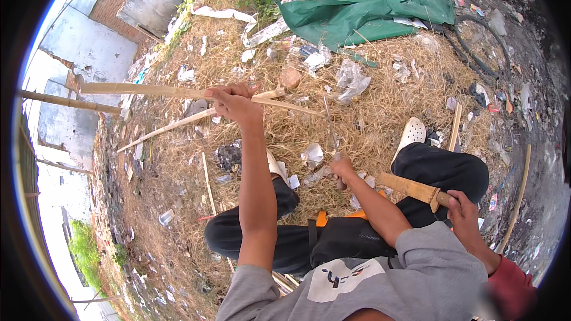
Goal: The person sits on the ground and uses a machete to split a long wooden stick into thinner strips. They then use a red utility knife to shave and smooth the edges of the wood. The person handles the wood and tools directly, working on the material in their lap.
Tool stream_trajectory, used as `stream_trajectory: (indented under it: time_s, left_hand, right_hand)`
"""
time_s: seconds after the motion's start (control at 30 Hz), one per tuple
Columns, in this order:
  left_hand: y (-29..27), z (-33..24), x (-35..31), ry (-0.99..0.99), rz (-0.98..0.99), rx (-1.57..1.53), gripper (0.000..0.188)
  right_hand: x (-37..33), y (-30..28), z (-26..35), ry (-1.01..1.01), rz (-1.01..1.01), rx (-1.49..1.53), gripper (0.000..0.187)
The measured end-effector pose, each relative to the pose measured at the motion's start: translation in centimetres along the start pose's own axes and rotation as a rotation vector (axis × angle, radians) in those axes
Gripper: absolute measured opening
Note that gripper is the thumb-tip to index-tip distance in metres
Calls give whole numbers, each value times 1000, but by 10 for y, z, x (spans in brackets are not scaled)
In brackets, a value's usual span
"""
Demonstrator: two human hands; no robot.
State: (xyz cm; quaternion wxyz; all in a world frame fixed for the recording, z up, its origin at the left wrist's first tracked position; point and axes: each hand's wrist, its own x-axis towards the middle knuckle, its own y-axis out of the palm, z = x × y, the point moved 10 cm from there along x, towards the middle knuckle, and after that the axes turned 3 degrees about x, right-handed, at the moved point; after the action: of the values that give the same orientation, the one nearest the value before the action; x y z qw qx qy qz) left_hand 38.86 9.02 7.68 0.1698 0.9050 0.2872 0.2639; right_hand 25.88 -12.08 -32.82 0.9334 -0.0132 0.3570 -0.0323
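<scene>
My left hand (237, 102) is closed around a long, pale bamboo strip (148, 90), held out at arm's length and running left to right. A second bamboo strip (172, 126) slants across behind it. In front of me my right hand (342, 169) grips the handle of a long, thin-bladed knife (331, 120); its blade points away from me, apart from the strip. At the right, another person's hand (463, 214), below a dark red sleeve, grasps the handle end of a flat wooden piece (410, 189) that looks like a sheath.
Dry grass (160, 184) strewn with plastic litter surrounds me. A green tarpaulin (375, 9) lies far ahead, beside a black hose (488, 47). More bamboo (516, 196) lies at the right. A bamboo pole (71, 102) juts in from the left, before a broken white wall (89, 47).
</scene>
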Motion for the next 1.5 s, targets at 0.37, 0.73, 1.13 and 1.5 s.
stream_trajectory:
  time_s: [0.37,0.73,1.13,1.5]
  left_hand:
    - [-28,-13,-17,82,112,42,59]
    - [-28,-63,-39,89,216,-62,57]
    - [-19,-106,-33,75,344,-112,56]
    - [-24,-103,-18,34,331,-151,58]
  right_hand:
    - [-281,-123,223,-545,41,-65,19]
    - [-454,-327,268,-673,-731,-425,38]
    - [-412,-479,229,-172,-1080,-1244,37]
    - [-428,-586,162,92,-1204,-1476,34]
